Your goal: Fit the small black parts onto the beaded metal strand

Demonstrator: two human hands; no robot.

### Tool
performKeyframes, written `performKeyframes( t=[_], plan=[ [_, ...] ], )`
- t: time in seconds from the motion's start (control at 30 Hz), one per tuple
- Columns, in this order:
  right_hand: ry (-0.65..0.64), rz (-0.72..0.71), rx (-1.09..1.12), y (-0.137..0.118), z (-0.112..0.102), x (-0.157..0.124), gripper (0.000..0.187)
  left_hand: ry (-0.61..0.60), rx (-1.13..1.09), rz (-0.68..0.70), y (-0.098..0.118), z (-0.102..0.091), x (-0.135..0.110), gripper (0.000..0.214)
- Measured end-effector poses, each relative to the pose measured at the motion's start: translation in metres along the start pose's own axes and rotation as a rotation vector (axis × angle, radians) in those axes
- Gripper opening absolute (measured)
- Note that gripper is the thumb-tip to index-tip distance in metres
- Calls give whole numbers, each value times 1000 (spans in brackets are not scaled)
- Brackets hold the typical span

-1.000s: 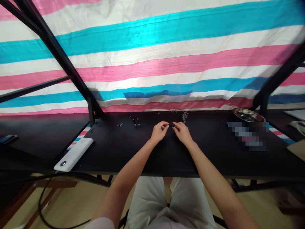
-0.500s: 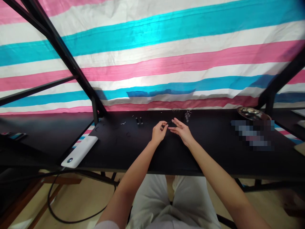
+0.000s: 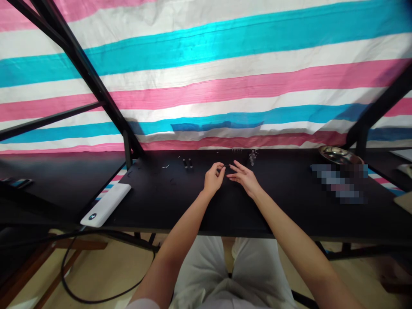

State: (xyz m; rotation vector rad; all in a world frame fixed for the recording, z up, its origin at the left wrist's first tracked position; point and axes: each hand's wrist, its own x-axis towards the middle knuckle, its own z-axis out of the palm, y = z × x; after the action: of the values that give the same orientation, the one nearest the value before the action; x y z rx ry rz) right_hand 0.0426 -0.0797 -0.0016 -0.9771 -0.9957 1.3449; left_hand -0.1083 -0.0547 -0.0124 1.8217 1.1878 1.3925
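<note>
Above the middle of the black table (image 3: 154,201), my left hand (image 3: 213,177) pinches a small dark stick-like piece (image 3: 226,166) between thumb and fingers. Its exact kind is too small to make out. My right hand (image 3: 246,178) is just to the right, its fingers spread; one fingertip is near the piece's right end, and I cannot tell whether it touches. Two short black cylinders with pale ends (image 3: 188,163) lie farther back on the left. A cluster of small grey parts (image 3: 252,158) sits behind my right hand.
A white power bank (image 3: 106,206) with a cable lies at the table's left edge. At the back right stands a shiny metal dish (image 3: 341,155), beside a blurred-out patch. Tiny pieces (image 3: 236,150) line the back edge. Black frame posts (image 3: 93,86) rise before a striped sheet (image 3: 225,94).
My right fingers have opened away from the dark piece, which stays in my left hand and shows more plainly. The left hand has hardly moved.
</note>
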Motion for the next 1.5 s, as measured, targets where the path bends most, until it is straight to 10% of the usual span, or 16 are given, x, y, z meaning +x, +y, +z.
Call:
performKeyframes(
  t=[0.37,0.87,1.27,1.5],
  plan=[
    [76,-15,-2,3,1,3,41,46,-335,-213,13,-2,6,30],
    [-163,-19,-183,6,3,0,38,-107,-576,-350,20,-8,8,36],
    [-275,-26,-422,5,11,-9,30,-567,-371,-323,24,-45,16,38],
    [-265,-197,-676,25,23,19,19,123,-559,-394,-7,-76,18,26]
  ],
)
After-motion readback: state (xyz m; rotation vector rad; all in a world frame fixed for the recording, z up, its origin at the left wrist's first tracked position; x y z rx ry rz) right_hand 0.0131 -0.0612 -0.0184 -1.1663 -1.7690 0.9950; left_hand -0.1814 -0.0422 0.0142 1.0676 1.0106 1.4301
